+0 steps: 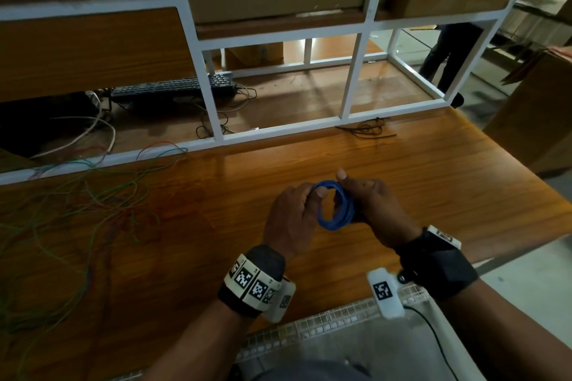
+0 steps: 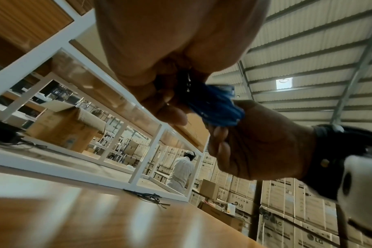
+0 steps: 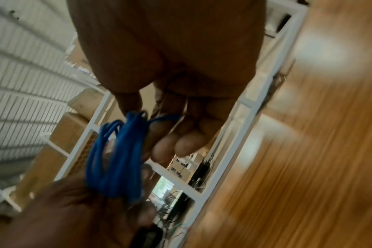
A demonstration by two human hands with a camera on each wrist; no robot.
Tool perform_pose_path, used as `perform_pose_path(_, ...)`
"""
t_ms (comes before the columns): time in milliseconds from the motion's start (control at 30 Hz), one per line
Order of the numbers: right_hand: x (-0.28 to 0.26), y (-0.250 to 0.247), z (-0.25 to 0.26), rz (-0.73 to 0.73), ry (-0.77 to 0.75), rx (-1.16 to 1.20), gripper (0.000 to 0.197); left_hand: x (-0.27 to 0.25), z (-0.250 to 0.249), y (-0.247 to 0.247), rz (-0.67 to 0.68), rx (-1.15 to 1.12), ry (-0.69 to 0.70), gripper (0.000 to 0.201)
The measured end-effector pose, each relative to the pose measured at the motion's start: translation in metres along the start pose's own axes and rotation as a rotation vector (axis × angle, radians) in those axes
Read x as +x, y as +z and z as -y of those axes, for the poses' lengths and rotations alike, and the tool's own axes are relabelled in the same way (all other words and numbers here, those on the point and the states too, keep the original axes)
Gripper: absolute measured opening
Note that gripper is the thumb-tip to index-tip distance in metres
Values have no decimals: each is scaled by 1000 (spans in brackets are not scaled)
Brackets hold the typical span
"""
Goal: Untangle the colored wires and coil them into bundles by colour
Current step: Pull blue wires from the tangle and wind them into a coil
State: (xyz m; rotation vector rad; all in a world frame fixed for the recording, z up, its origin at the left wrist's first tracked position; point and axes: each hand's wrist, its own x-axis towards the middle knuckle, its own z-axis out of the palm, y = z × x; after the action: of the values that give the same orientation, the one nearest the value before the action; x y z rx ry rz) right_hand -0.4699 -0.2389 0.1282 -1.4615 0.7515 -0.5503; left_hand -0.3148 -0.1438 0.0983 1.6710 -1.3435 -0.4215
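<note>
A coil of blue wire point(image 1: 335, 206) hangs just above the wooden table point(image 1: 418, 170), held between both hands. My left hand point(image 1: 292, 218) grips its left side, with the thumb through the loop. My right hand point(image 1: 370, 199) pinches its right side. The left wrist view shows the blue coil point(image 2: 214, 107) squeezed between the two hands. In the right wrist view the blue loops point(image 3: 115, 157) run from my right fingers point(image 3: 174, 144) down into the left hand. A loose tangle of green and red wires point(image 1: 77, 195) spreads over the table's left part.
A white metal frame point(image 1: 272, 130) borders the table's far edge, with a black keyboard point(image 1: 173, 88) and cables behind it. Short black wire pieces point(image 1: 368, 130) lie by the frame. A person point(image 1: 445, 56) stands far right. Cardboard boxes point(image 2: 297, 198) are stacked beyond.
</note>
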Motion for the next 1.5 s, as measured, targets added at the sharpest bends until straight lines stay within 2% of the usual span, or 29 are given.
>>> perform_pose_path(100, -5, -4, 4, 34, -12, -106, 50, 1, 9, -13, -51, 33, 3, 49)
perform_pose_path(200, -6, 8, 4, 75, -22, -201, 37, 0, 19, -25, -10, 182, 71, 55)
perform_pose_path(267, -4, 24, -2, -2, -53, -240, 33, 0, 23, -33, 29, 229, 73, 58)
perform_pose_path(367, 2, 41, -13, -117, -102, -236, 35, 0, 36, -44, 73, 175, 67, 46)
perform_pose_path(500, 3, 63, -14, -132, -44, -142, 38, 0, 51, -56, 52, 160, 127, 27)
perform_pose_path(600, 5, 78, -15, -164, -78, -128, 49, 1, 58, -62, 66, 184, 124, 29)
perform_pose_path(667, 10, 80, -19, -154, -108, -145, 39, 3, 62, -60, 78, 227, 87, 34)
perform_pose_path(733, 17, 75, -22, -188, -124, -140, 29, 6, 63, -56, 99, 162, 80, 37)
perform_pose_path(833, 33, 59, -31, -230, -157, -192, 23, 14, 60, -48, 156, -124, -12, 34)
perform_pose_path(900, 45, 40, -35, -209, -161, -237, 19, 21, 56, -44, 228, -172, -76, 38)
perform_pose_path(967, 57, 17, -37, -180, -144, -283, 17, 35, 56, -43, 286, -178, -143, 50)
perform_pose_path(1033, 67, -8, -38, -137, -138, -360, 20, 56, 55, -44, 222, -243, -258, 62)
perform_pose_path(1133, 82, -41, -37, -84, -139, -446, 20, 102, 49, -43, 128, -283, -342, 50)
perform_pose_path(1167, 87, -49, -36, -70, -147, -467, 20, 115, 45, -38, 140, -282, -327, 45)
perform_pose_path(1233, 98, -66, -34, -30, -165, -483, 21, 133, 30, -20, 195, -188, -203, 42)
perform_pose_path(1267, 102, -74, -32, -15, -174, -484, 22, 136, 24, -6, 254, -119, -124, 43)
perform_pose_path(1333, 110, -92, -30, -6, -215, -497, 22, 138, 17, 27, 384, -41, -19, 31)
perform_pose_path(1367, 114, -101, -30, -8, -237, -508, 22, 138, 17, 42, 411, -43, -24, 29)
perform_pose_path(1433, 124, -119, -31, -12, -233, -527, 21, 145, 23, 65, 402, -124, -120, 31)
perform_pose_path(1500, 131, -134, -35, -3, -210, -532, 20, 153, 23, 79, 379, -216, -196, 25)
